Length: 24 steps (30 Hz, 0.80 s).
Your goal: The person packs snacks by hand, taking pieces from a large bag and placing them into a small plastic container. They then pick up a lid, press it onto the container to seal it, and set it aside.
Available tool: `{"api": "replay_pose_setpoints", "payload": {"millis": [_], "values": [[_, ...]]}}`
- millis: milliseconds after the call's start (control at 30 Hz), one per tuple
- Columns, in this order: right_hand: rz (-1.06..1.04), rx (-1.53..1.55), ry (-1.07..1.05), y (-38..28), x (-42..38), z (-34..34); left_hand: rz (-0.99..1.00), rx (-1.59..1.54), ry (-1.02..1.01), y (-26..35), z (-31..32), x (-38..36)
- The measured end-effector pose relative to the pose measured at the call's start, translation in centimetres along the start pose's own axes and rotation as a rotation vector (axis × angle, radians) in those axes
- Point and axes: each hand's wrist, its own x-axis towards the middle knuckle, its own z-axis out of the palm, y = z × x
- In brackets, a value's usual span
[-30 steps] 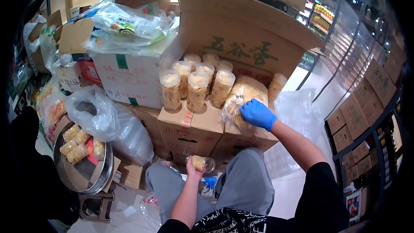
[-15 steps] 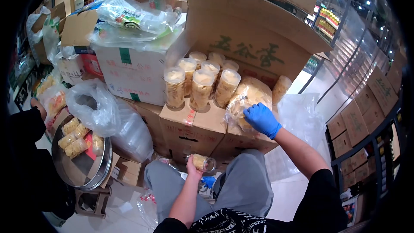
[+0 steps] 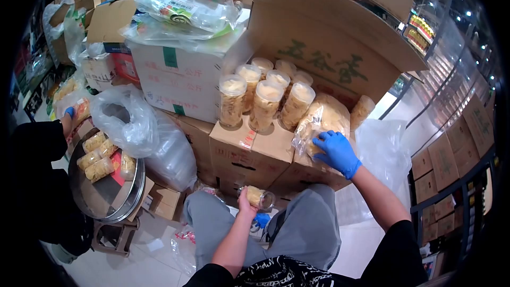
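Stacked cardboard cartons (image 3: 249,151) fill this stockroom corner and stand in for a desk, with shop shelving far right.

Right hand (image 3: 336,151), in a blue glove, lies with fingers spread and curled over the near side of a clear bag of pale crisps (image 3: 321,122) that rests on the carton top, just right of the standing jars. It presses on the bag more than it pinches it; whether anything is held inside the fingers I cannot tell.

Left hand (image 3: 245,206), bare, is closed around a small clear jar (image 3: 259,197) held low above the knees, near the carton front, tipped on its side with the mouth toward the right.

Just left of the bag stand the filled jars (image 3: 265,98), close together and with no lids that I can see.

Far left, another person's blue-gloved hand (image 3: 69,112) is by a round metal tray (image 3: 114,202) with more jars.

Risks, as I judge them: the tilted jar could spill its contents onto the lap or floor. Pressing on the bag may crush the crisps, or slide it off the carton's right edge. A sweep of the forearm could topple the crowded open jars.
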Motion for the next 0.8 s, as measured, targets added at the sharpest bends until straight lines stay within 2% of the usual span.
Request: {"api": "replay_pose_setpoints", "payload": {"millis": [167, 233, 567, 667, 767, 800], "values": [[-0.014, 0.05, -0.048, 0.6, 0.0, 0.8, -0.027, 0.019, 0.006, -0.2, 0.2, 0.0], [0.065, -0.06, -0.03, 0.6, 0.1, 1.7, -0.002, 0.074, 0.057, -0.6, 0.8, 0.2], [0.064, -0.071, 0.053, 0.5, -0.2, 1.6, -0.058, 0.043, 0.02, 0.2, 1.7, -0.9], [0.041, -0.125, 0.196, -0.9, -1.6, -0.1, -0.04, -0.028, -0.011, 0.2, 2.0, -2.0], [0.122, -0.066, 0.356, -2.6, -3.2, -1.4, -0.005, -0.152, 0.041, 0.7, 3.5, -3.3], [0.122, -0.046, 0.342, -3.5, -3.7, -1.4, -0.018, -0.166, 0.026, 0.8, 3.4, -3.3]]}}
